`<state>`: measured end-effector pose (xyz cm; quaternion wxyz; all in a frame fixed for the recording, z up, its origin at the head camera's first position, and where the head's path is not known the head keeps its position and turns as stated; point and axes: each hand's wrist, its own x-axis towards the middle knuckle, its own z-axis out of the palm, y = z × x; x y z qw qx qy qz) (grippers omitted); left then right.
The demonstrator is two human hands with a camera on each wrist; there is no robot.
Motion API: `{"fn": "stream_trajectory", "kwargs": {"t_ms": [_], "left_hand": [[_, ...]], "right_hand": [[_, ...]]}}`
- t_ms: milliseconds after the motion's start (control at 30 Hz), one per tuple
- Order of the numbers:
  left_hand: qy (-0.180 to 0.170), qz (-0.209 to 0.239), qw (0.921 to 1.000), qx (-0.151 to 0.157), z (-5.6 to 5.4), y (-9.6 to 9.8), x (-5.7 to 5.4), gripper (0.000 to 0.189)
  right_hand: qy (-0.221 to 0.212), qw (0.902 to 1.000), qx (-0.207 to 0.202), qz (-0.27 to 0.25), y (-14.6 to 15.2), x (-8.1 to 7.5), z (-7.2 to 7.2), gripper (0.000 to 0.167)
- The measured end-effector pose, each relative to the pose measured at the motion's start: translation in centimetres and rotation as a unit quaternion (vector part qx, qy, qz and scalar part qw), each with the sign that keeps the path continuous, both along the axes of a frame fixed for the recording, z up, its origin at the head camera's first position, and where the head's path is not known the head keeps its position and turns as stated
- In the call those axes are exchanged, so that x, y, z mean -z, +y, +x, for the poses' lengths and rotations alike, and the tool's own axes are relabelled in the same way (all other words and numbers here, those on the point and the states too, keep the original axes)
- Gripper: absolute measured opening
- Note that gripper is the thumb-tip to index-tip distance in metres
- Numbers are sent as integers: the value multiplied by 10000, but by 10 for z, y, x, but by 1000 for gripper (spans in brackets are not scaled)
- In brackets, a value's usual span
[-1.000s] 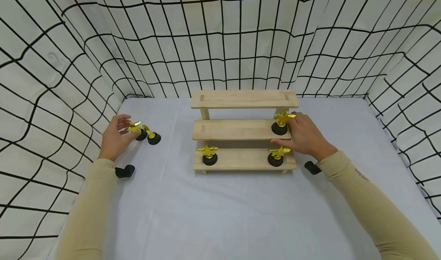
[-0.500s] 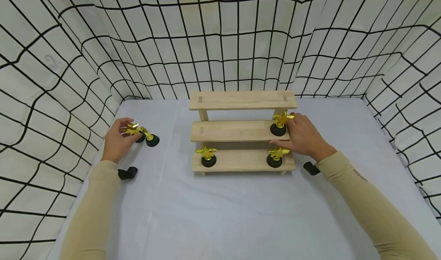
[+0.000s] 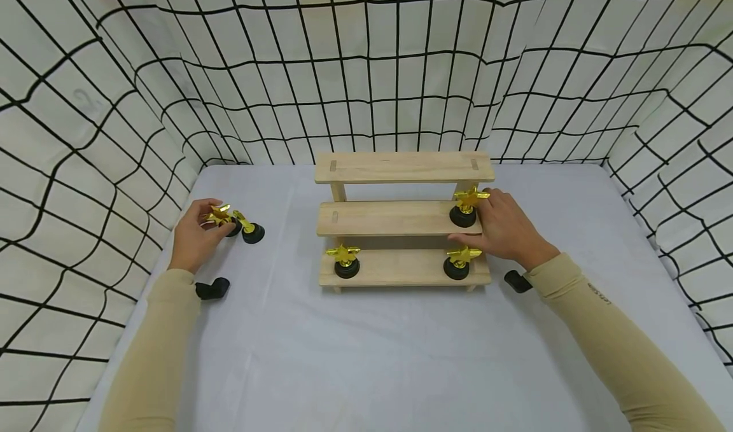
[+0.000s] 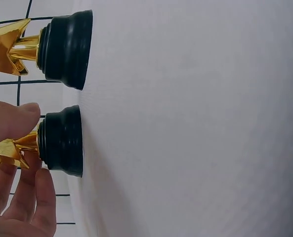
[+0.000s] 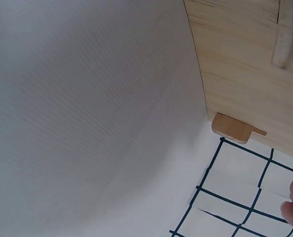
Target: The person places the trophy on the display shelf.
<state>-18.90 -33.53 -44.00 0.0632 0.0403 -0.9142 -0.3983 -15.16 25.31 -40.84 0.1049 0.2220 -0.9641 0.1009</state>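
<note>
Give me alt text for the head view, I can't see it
A person's left hand pinches a gold star trophy beside a second trophy on a white table; the right hand grips a three-tier wooden stand at its right. A third trophy stands on the middle tier, two more trophies on the bottom tier.

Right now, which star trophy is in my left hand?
The leftmost trophy, gripped by your left hand; its neighbour just right stands free, and three others stand on the wooden rack.
</note>
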Motion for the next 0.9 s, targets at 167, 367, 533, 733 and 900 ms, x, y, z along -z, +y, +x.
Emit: {"fn": "stream_trajectory", "kwargs": {"t_ms": [167,367,533,733,900], "left_hand": [[-56,-43,10000,-5,0,-1,1,54],[-114,-101,9999,-33,0,-1,1,53],[-157,-107,9998,-50,-1,0,3,53],[-231,-15,9997,-28,-1,1,5,58],[-298,-60,9995,-35,0,0,8,59]], "right_hand": [[70,10000,-36,-4,0,1,0,87],[113,9999,-56,15,1,1,0,89],[90,10000,-13,23,0,1,0,90],[54,10000,11,45,1,0,1,92],[15,10000,25,55,1,1,1,93]]}}
